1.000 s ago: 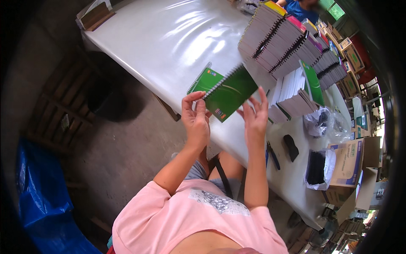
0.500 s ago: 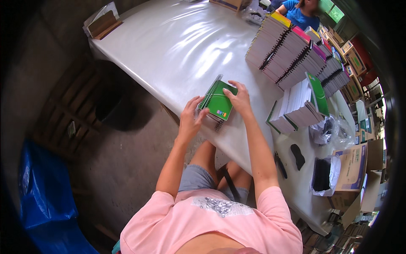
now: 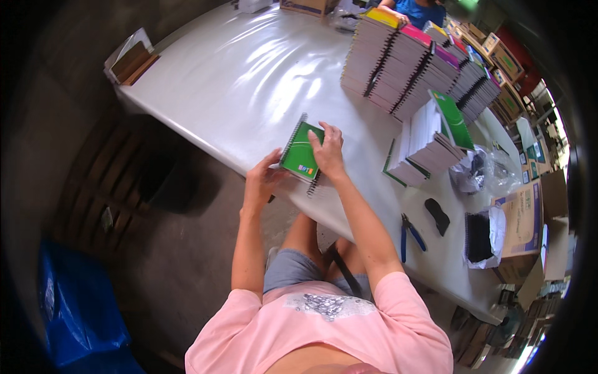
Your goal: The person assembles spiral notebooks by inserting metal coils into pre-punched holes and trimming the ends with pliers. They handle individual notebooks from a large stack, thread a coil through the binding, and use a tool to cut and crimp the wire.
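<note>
A small green spiral notebook (image 3: 300, 151) lies on the white-covered table near its front edge, cover up, its wire coil along the left side. Another coil (image 3: 313, 185) pokes out below its lower right, apparently from a notebook underneath. My right hand (image 3: 329, 151) grips the right side, thumb on the cover and fingers over the far edge. My left hand (image 3: 261, 177) is at the lower left side beside the coil, fingers curved against the edge; its fingertips are partly hidden.
Right of my hands stand green notebooks (image 3: 430, 140) and tall stacks of spiral notebooks (image 3: 398, 68). Nearer are blue-handled pliers (image 3: 411, 238), a black object (image 3: 437, 216), plastic bags (image 3: 489, 169) and an opened carton (image 3: 520, 218). A person in blue (image 3: 418, 11) sits beyond the stacks.
The whole view has shifted a little. The upper notebook's coil now sits closer along the cover's left side. My left hand has turned, fingers drawn in along the edge; my right still grips the right side.
</note>
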`<control>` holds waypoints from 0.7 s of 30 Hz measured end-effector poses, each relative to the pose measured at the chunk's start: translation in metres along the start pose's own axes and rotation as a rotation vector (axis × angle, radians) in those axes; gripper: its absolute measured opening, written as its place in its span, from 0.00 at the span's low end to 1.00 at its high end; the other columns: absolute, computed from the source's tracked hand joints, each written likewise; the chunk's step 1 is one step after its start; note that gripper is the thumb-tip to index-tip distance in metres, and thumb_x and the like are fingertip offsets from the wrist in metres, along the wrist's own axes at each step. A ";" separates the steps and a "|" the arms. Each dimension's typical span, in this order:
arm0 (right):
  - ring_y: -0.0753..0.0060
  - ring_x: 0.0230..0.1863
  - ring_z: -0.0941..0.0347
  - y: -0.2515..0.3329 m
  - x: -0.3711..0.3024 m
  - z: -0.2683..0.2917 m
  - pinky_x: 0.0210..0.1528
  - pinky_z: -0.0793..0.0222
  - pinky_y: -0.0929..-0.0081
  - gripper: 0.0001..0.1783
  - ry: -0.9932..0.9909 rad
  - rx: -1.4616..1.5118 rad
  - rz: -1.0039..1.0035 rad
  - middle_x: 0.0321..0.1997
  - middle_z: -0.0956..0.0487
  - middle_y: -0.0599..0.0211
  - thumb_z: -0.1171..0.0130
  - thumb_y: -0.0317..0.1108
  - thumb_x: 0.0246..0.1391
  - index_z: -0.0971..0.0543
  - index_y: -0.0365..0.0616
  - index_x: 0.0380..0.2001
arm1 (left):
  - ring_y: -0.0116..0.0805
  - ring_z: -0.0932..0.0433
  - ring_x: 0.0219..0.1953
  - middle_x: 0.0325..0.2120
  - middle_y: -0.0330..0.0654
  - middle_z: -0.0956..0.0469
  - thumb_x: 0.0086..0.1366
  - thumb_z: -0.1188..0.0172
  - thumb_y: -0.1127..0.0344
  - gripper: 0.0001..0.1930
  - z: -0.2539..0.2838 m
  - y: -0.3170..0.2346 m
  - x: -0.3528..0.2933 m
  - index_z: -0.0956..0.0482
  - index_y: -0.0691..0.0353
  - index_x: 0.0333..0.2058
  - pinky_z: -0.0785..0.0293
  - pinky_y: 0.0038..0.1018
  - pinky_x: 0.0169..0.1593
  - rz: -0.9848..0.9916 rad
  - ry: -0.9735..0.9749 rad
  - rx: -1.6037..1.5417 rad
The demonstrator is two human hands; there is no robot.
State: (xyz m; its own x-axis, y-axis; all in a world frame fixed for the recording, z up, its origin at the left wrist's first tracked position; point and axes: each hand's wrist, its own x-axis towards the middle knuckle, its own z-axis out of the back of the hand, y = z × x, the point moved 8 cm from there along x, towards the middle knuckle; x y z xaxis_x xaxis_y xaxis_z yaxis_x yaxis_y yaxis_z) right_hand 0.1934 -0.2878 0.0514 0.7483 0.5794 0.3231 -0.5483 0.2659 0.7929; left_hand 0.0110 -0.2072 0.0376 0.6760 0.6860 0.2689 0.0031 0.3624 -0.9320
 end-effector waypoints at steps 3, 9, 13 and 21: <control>0.47 0.61 0.46 0.101 -0.018 0.059 0.61 0.50 0.53 0.30 -0.251 -0.435 0.413 0.58 0.39 0.50 0.43 0.45 0.52 0.35 0.49 0.57 | 0.36 0.27 0.49 0.50 0.47 0.27 0.45 0.28 0.68 0.41 0.025 0.007 -0.009 0.38 0.57 0.59 0.30 0.31 0.49 -0.058 -0.120 -0.097; 0.51 0.56 0.38 0.109 -0.015 0.311 0.58 0.44 0.58 0.38 -0.839 -0.847 0.141 0.54 0.32 0.53 0.43 0.57 0.49 0.33 0.43 0.56 | 0.35 0.29 0.49 0.50 0.44 0.29 0.52 0.32 0.69 0.31 0.060 -0.032 -0.024 0.34 0.63 0.54 0.32 0.29 0.48 -0.196 -0.476 0.010; 0.69 0.34 0.25 -0.031 0.001 0.378 0.37 0.33 0.71 0.27 -0.337 -0.211 -0.262 0.27 0.21 0.60 0.39 0.56 0.48 0.21 0.38 0.33 | 0.38 0.28 0.47 0.44 0.46 0.27 0.54 0.35 0.72 0.22 0.035 -0.100 -0.026 0.30 0.65 0.48 0.32 0.30 0.48 -0.369 -0.590 0.029; 0.81 0.17 0.28 0.059 -0.064 0.355 0.22 0.36 0.82 0.10 -0.571 -0.018 0.070 0.21 0.23 0.66 0.43 0.35 0.55 0.23 0.39 0.36 | 0.47 0.29 0.48 0.43 0.49 0.28 0.53 0.35 0.71 0.19 -0.056 -0.243 -0.055 0.29 0.64 0.43 0.32 0.38 0.51 -0.985 -0.279 0.045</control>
State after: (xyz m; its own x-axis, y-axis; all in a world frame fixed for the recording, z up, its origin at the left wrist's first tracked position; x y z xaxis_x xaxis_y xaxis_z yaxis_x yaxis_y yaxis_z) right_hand 0.2454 -0.5829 0.2613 0.7902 0.0897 0.6063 -0.6064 0.2582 0.7521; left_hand 0.0143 -0.3680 0.2357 0.1932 0.1910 0.9624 0.4325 0.8638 -0.2583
